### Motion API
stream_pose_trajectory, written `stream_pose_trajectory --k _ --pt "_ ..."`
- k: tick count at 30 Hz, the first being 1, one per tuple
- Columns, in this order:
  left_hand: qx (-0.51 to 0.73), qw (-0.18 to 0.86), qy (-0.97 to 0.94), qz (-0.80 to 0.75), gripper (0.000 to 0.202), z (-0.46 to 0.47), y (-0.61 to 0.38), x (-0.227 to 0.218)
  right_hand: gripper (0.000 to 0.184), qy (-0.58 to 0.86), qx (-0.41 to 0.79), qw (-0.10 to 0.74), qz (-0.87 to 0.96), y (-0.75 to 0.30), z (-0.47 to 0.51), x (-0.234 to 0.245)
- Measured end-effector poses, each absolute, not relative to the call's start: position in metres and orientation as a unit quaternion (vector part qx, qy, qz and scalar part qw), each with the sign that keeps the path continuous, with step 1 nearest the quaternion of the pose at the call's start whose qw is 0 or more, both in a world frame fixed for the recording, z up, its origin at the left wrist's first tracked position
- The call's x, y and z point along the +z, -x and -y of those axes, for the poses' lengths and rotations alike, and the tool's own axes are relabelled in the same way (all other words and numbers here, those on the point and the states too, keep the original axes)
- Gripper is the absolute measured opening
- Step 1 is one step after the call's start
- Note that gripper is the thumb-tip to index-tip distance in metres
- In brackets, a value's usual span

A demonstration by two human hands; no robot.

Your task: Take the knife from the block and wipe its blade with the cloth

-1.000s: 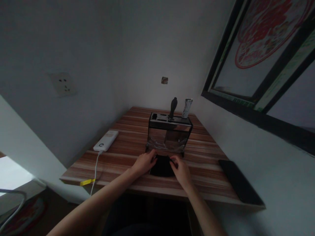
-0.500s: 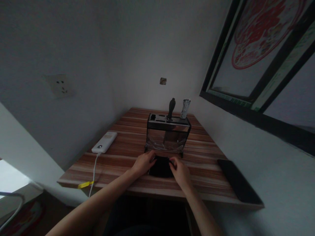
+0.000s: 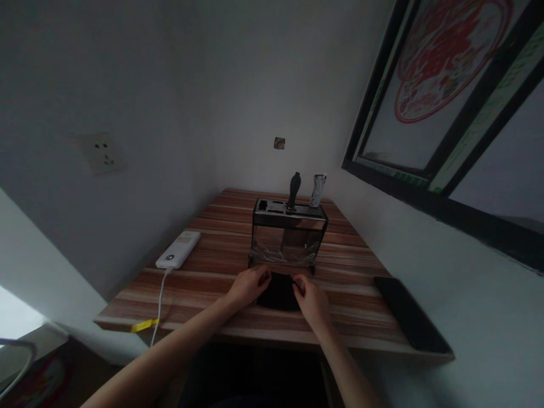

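black cloth (image 3: 278, 292), probably soft and light, lies flat on the table (image 3: 212, 283); left hand (image 3: 249, 286) and right hand (image 3: 312, 303) pinch its far corners, fingers curled.

I have both forearms stretched forward, bare, converging toward the black pouch (image 3: 279, 292). My left hand (image 3: 247, 286) rests palm-down at its left edge, fingers curled; my right hand (image 3: 312, 300) sits at its right edge, fingers bent inward.

power bank (image 3: 177, 250) left, cabled | knife block (image 3: 289, 233) centre | dark tablet (image 3: 408, 313) right | wall socket (image 3: 100, 152)
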State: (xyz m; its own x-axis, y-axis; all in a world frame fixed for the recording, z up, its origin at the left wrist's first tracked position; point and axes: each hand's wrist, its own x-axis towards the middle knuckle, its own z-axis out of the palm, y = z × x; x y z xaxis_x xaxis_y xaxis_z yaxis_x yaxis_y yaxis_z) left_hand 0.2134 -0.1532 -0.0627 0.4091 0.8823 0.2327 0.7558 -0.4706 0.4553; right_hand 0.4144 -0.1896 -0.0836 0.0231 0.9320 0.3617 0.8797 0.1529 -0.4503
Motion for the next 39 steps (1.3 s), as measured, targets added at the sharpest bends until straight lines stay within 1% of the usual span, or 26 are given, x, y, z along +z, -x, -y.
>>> stream_pose_trajectory --k 4,8,11,14,19,23,28,31,32,34,37,39 --pt "0.224 0.141 -0.827 -0.496 0.012 0.153 -0.213 -0.061 0.014 0.648 0.038 0.314 0.692 -0.417 0.19 -0.083" --pt "0.225 0.145 -0.826 -0.497 0.013 0.155 -0.214 -0.058 0.015 0.62 0.042 0.353 0.7 -0.42 0.189 -0.076" --pt "0.222 0.151 -0.826 -0.495 0.014 0.156 -0.214 -0.057 0.015 0.578 0.054 0.388 0.715 -0.42 0.189 -0.061" --pt "0.223 0.159 -0.824 -0.495 0.016 0.156 -0.214 -0.057 0.015 0.534 0.048 0.417 0.734 -0.418 0.19 -0.035" --pt "0.235 0.166 -0.824 -0.488 0.015 0.156 -0.213 -0.058 0.015 0.468 -0.006 0.453 0.759 -0.417 0.189 0.028" --pt "0.249 0.166 -0.82 -0.488 0.014 0.155 -0.214 -0.059 0.015 0.414 -0.074 0.453 0.786 -0.419 0.182 0.08" --pt "0.255 0.17 -0.817 -0.488 0.015 0.155 -0.214 -0.059 0.016 0.376 -0.194 0.408 0.809 -0.421 0.159 0.134" --pt "0.276 0.159 -0.817 -0.481 0.015 0.155 -0.214 -0.06 0.018 0.354 -0.274 0.361 0.818 -0.418 0.139 0.155" --pt "0.282 0.155 -0.818 -0.476 0.015 0.155 -0.214 -0.06 0.019 0.34 -0.3 0.334 0.826 -0.416 0.132 0.16" --pt "0.29 0.15 -0.822 -0.466 0.014 0.154 -0.213 -0.061 0.019 0.3 -0.346 0.253 0.852 -0.411 0.119 0.168" --pt "0.298 0.135 -0.824 -0.462 0.013 0.153 -0.213 -0.062 0.02 0.227 -0.385 0.132 0.885 -0.406 0.102 0.176" --pt "0.298 0.123 -0.824 -0.466 0.013 0.153 -0.213 -0.062 0.022 0.188 -0.393 0.087 0.896 -0.405 0.094 0.179"
